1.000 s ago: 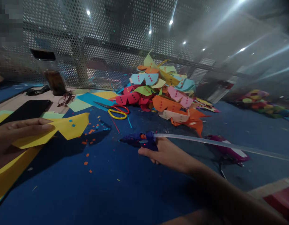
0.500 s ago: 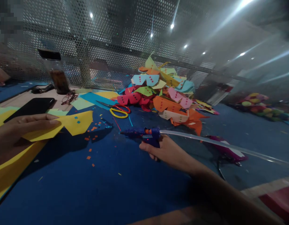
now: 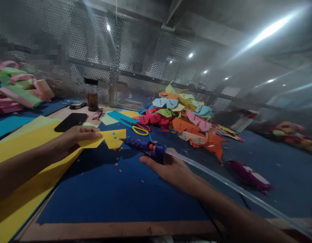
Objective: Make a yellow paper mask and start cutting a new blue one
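Right hand (image 3: 169, 168): fingers wrapped around glue gun (image 3: 139, 143). Gun body: beyond and left of grip, long axis left-right, nozzle (image 3: 125, 140) pointing left; glue stick (image 3: 211, 175) trailing right, nearer. Left hand (image 3: 75, 137): pinching yellow cutout (image 3: 112, 143); cutout extends right to nozzle, contact unclear. Scissors (image 3: 134, 125) beyond; paper pile (image 3: 183, 125) right.

A blue sheet (image 3: 125, 202) covers much of the desk (image 3: 95, 229), its bare edge showing in front. On the sheet lie scissors (image 3: 140, 133), orange scraps (image 3: 116, 164), heaped paper cutouts (image 3: 185, 126) and a purple object (image 3: 249, 175); yellow paper (image 3: 31, 192) spreads at left, a jar (image 3: 92, 99) stands behind.
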`<state>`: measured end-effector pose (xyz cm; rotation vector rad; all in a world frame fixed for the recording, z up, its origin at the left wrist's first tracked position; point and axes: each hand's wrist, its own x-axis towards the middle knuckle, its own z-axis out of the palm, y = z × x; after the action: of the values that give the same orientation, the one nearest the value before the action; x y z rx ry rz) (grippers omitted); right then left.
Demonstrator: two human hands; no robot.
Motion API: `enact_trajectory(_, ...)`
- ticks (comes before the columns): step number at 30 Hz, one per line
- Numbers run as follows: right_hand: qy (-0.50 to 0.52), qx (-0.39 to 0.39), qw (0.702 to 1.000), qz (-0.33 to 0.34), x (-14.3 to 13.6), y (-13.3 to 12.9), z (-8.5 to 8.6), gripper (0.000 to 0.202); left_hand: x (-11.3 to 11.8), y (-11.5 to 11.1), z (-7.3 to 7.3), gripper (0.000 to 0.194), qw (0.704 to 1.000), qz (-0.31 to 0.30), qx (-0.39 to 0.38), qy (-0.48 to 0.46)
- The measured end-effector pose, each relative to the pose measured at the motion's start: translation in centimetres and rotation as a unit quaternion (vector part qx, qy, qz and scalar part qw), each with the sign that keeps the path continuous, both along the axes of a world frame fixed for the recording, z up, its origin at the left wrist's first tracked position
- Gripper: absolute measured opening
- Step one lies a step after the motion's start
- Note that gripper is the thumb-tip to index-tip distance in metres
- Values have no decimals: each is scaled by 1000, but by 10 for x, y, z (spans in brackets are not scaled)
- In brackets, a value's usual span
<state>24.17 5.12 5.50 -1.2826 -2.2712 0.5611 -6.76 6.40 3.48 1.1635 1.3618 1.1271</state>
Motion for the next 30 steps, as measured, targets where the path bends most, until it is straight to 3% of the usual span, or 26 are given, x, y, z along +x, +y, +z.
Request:
enact_trajectory(3,-8,13,1000,12,-5,0,0,40,-1,1,-1,24,998,-43,-15,-52)
enact_trajectory(6,-12,9,1000,19,-6,0,-2,35,-3,2,0,24,997,-61,-24,-47)
enact_trajectory(13,-20,15,999,36,-8,-6,1,26,-1,0,2,28,998,-66,-22,-9)
enact_trajectory(30,-31,41,996,74,-7,-3,-4,25,1,-3,6,23,997,-72,-21,-17)
